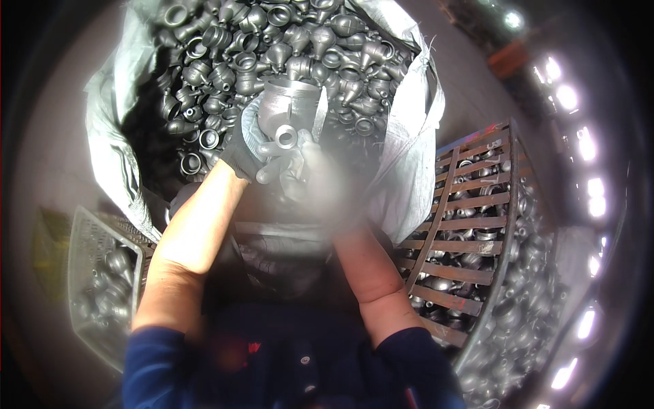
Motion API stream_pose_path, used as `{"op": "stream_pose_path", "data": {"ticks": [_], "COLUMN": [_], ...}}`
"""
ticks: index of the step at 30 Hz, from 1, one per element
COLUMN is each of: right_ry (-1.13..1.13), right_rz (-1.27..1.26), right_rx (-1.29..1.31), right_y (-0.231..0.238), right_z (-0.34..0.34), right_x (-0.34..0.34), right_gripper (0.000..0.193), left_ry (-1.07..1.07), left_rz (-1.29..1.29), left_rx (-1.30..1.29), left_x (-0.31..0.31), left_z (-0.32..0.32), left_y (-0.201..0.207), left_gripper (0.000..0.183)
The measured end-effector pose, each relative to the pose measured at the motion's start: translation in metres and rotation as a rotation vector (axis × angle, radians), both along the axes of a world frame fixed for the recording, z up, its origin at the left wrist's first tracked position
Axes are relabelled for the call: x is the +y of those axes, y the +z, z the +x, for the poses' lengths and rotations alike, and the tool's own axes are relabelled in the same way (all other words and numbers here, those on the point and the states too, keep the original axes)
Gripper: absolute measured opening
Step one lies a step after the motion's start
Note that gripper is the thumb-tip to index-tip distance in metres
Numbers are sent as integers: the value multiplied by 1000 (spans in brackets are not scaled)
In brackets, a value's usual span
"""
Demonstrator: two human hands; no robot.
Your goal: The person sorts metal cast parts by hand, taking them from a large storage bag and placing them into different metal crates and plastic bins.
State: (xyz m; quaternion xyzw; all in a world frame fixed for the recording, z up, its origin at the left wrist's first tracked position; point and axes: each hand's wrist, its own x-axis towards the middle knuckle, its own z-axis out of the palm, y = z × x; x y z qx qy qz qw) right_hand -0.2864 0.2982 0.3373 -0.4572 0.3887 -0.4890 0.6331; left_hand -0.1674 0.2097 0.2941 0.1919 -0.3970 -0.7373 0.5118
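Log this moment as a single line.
Left hand: gripping grey threaded part | Right hand: at its near side, blurred | Beyond: white sack of similar parts | Right: slatted frame | Left: crate

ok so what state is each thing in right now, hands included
Left hand: gloved, gripping the metal part
Right hand: gloved, blurred, by the part's narrow end
Metal part: held, wide threaded end away from the person
White sack: open, holding heaped parts
Plastic crate: holding parts
Slatted crate: parts showing between slats
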Motion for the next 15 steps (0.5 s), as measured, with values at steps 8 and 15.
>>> {"op": "stream_pose_path", "data": {"ticks": [8, 15], "right_ry": [-9, 143], "right_rz": [-454, -319], "right_rx": [216, 206], "right_y": [-8, 1], "right_z": [30, 63], "right_x": [-15, -32], "right_gripper": [48, 49], "left_ry": [-97, 34], "left_rz": [229, 192], "left_rx": [362, 369], "left_x": [-3, -15], "left_z": [31, 70], "left_y": [10, -2], "left_gripper": [25, 36]}}
